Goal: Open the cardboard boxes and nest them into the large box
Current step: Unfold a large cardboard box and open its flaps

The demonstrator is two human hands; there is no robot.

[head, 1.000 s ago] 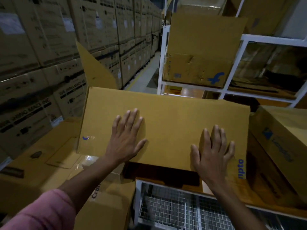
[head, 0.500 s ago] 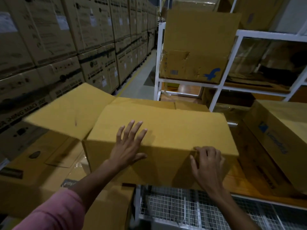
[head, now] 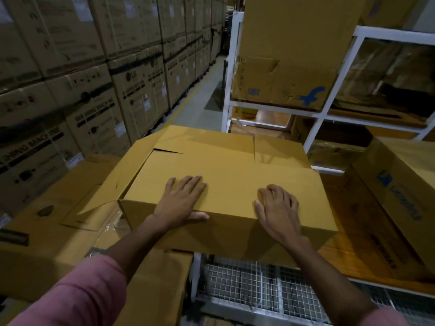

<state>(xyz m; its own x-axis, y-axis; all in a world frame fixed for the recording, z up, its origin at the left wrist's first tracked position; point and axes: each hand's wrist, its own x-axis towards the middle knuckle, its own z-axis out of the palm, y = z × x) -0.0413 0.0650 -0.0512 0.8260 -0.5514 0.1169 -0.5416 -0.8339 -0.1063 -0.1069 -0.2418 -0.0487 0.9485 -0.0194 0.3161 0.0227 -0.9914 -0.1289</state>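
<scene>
A plain yellow-brown cardboard box (head: 226, 170) lies in front of me, squared up, its top flaps folded over and a side flap (head: 122, 180) hanging out to the left. My left hand (head: 181, 201) rests flat on the near top panel, thumb over the front edge. My right hand (head: 277, 208) presses on the same panel near the front right, fingers slightly curled. The box sits partly on a wooden surface (head: 341, 250) and partly over flattened cartons (head: 47, 231) at the left.
Tall stacks of printed appliance cartons (head: 82, 90) wall the left side. A white metal rack (head: 315, 118) with boxes stands behind. A carton with blue print (head: 400, 191) lies at the right. A wire-mesh cage (head: 247, 283) sits below. A floor aisle (head: 195, 100) runs away ahead.
The box went from a flat sheet held upright to a squared box tipped down flat. Both hands followed it down and now press on its top panel.
</scene>
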